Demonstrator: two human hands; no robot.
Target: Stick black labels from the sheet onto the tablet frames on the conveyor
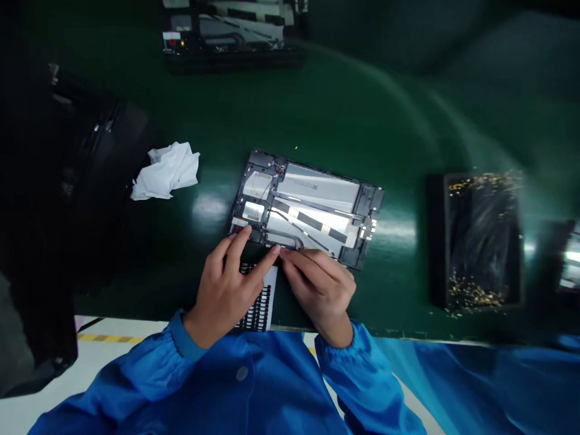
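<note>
An opened tablet-like device lies tilted on the green table, its silver battery parts, black cables and dark frame showing. My left hand has its fingers apart, with fingertips on the device's lower left edge. My right hand is pinched at the middle of the lower edge, close to my left index fingertip; whatever is between the fingertips is too small to make out. Partly under my left hand is a white sheet with rows of small black pieces.
A crumpled white tissue lies to the left on the green table. On the right stands a black tray with small gold-coloured bits. Another opened device is at the top. Dark equipment fills the left side.
</note>
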